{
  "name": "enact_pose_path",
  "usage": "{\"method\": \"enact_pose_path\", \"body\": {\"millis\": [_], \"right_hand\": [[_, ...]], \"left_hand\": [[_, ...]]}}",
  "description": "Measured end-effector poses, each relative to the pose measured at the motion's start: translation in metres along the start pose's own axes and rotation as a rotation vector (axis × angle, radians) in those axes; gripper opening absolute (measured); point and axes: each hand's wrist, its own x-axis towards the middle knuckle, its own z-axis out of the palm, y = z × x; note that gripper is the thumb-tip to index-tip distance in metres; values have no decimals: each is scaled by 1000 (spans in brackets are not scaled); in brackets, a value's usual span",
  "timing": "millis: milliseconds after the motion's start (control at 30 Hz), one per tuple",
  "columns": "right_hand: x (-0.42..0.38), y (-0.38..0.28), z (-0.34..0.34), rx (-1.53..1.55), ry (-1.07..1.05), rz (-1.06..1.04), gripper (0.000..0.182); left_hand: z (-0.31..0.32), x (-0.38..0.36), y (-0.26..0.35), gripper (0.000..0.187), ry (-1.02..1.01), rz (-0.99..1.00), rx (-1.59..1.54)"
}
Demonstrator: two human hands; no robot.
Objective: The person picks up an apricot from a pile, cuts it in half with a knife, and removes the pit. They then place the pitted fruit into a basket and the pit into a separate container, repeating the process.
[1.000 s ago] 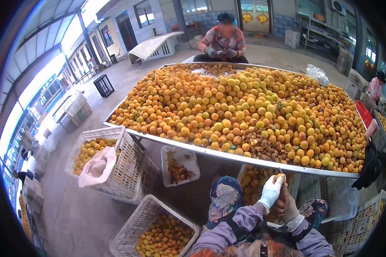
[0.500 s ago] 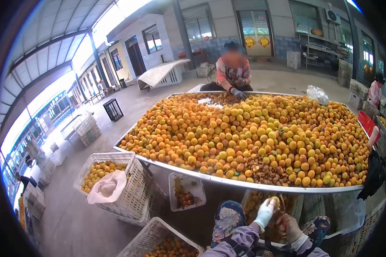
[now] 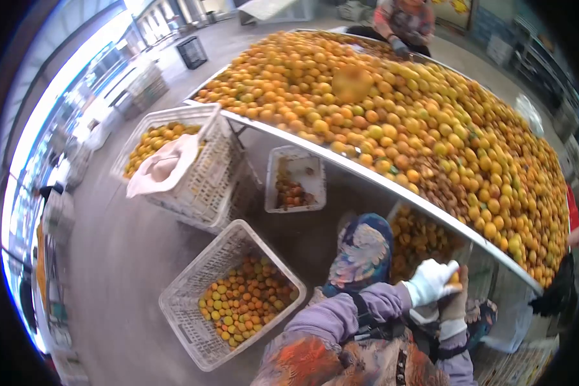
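Note:
In a white glove, my left hand (image 3: 430, 283) is closed on an apricot (image 3: 455, 278), mostly covered by the fingers. Right against it is my right hand (image 3: 455, 302), gloved and closed; what its fingers hold, if anything, is hidden. Both hands are above my lap, just short of the table's metal edge. Beyond them, under that edge, stands a crate of apricot pieces (image 3: 424, 237). A big heap of apricots (image 3: 392, 122) covers the table, with a patch of split brownish ones (image 3: 441, 186) on the near side.
A white crate (image 3: 174, 315) with apricots stands on the floor at my left. Behind it are stacked crates (image 3: 215, 174) with a pale hat (image 3: 164, 168) on top, and a small bin (image 3: 296, 151) holding scraps. A co-worker (image 3: 405, 26) sits across the table; black cloth (image 3: 560, 289) hangs at its right corner.
The view has tilted down and swung left, bringing the floor crate fully into sight. My hands, slightly apart before, are now together around the apricot.

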Motion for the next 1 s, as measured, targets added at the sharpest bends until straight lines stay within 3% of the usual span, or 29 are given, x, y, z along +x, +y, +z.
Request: {"method": "enact_pose_path", "body": {"millis": [67, 167, 233, 267, 367, 400, 533, 567, 600, 1000], "right_hand": [[11, 0, -5, 30, -117, 1, 39], [12, -2, 20, 71, 68, -109, 33], [25, 0, 16, 70, 38, -137, 32], [32, 4, 9, 61, 8, -139, 31], [38, 4, 5, -9, 25, -187, 25], [35, 3, 21, -13, 112, -172, 22], [76, 12, -42, -127, 222, -334, 18], [86, 17, -46, -458, 397, -520, 13], [75, 14, -8, -343, 462, -541, 9], [81, 11, -13, -638, 404, -467, 9]], "left_hand": [[-10, 4, 2, 39, 6, 62, 30], [-11, 15, -1, 38, 45, 132, 45], [-11, 11, 1, 37, 51, 59, -42], [-3, 11, 0, 36, 146, 28, -103], [-8, 17, -1, 36, 121, -80, -119], [-13, 20, 0, 36, 124, -165, -131], [5, 20, -2, 35, 21, -482, -223], [11, 19, -5, 35, 65, -509, -277], [14, 19, -8, 36, 81, -508, -257], [35, 20, -18, 45, 59, -812, -488]]}}
